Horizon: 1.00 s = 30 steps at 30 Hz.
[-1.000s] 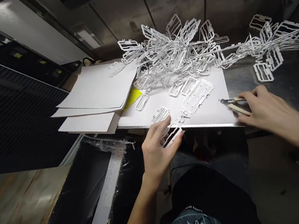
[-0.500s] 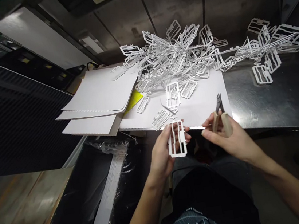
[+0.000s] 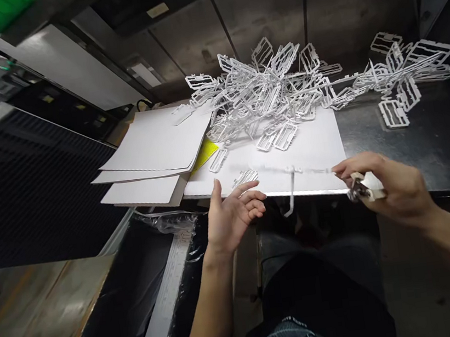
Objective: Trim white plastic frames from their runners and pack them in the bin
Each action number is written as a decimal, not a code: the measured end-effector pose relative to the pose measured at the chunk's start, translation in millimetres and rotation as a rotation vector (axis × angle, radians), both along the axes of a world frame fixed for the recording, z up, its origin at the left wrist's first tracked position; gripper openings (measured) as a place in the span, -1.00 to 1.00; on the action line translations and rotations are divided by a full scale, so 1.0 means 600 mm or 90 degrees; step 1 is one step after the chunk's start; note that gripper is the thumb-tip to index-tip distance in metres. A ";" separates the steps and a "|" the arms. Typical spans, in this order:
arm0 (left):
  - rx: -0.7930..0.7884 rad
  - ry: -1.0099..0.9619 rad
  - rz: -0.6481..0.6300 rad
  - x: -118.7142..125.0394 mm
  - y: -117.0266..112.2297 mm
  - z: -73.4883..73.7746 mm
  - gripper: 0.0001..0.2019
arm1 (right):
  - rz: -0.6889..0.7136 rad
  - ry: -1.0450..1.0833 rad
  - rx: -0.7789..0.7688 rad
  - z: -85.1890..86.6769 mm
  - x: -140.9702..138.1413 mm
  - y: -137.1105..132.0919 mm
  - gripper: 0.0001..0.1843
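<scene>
My left hand [image 3: 235, 217] is open, palm up with fingers spread, just in front of the table edge. Nothing rests in it. A small pile of white plastic frames [image 3: 246, 177] lies just beyond its fingertips. To the right, my right hand [image 3: 396, 179] is closed around tan-handled side cutters [image 3: 366, 187], their jaws tucked toward the palm. Its thumb and forefinger also pinch one end of a thin white sprue [image 3: 290, 171], blurred, stretching leftward above the table edge with a branch hanging down.
A tangled heap of white plastic frames on sprues [image 3: 264, 88] covers the back of the table, with another cluster [image 3: 400, 71] to the right. Stacked white sheets [image 3: 155, 139] lie at left beside a yellow piece [image 3: 204, 154]. A black-lined box [image 3: 141, 290] stands below left.
The white frame has left my left hand, which is now open and empty. My right hand has moved right, turned the cutters and now holds a sprue. The upright frame near the front is gone.
</scene>
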<state>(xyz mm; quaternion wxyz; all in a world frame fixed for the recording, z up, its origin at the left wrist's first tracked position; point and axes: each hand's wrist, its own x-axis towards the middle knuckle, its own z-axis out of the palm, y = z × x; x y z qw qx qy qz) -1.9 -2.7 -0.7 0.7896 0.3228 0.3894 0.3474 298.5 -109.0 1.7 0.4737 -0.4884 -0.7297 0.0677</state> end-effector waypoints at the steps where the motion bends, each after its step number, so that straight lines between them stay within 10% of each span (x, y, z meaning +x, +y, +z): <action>1: -0.011 0.007 -0.022 -0.001 0.003 0.000 -0.22 | 0.025 -0.047 0.030 0.001 0.013 0.000 -0.84; 6: 0.045 0.103 -0.109 0.014 -0.007 -0.003 -0.59 | 0.034 -0.162 0.068 0.002 0.043 -0.005 -0.84; 13: 0.256 0.258 -0.171 0.022 -0.037 0.022 -0.42 | -0.016 -0.285 0.176 0.026 0.068 -0.013 -0.84; 19: 0.500 0.407 -0.025 0.024 -0.046 0.016 -0.48 | -0.086 -0.318 0.173 0.044 0.046 -0.016 -0.86; 26: 0.744 0.467 0.085 0.027 -0.041 0.002 -0.45 | -0.038 0.012 -0.403 0.035 -0.019 -0.047 -0.64; 30: 0.820 0.478 0.063 0.031 -0.044 0.002 -0.45 | -0.026 0.062 -0.497 0.024 -0.029 -0.038 -0.60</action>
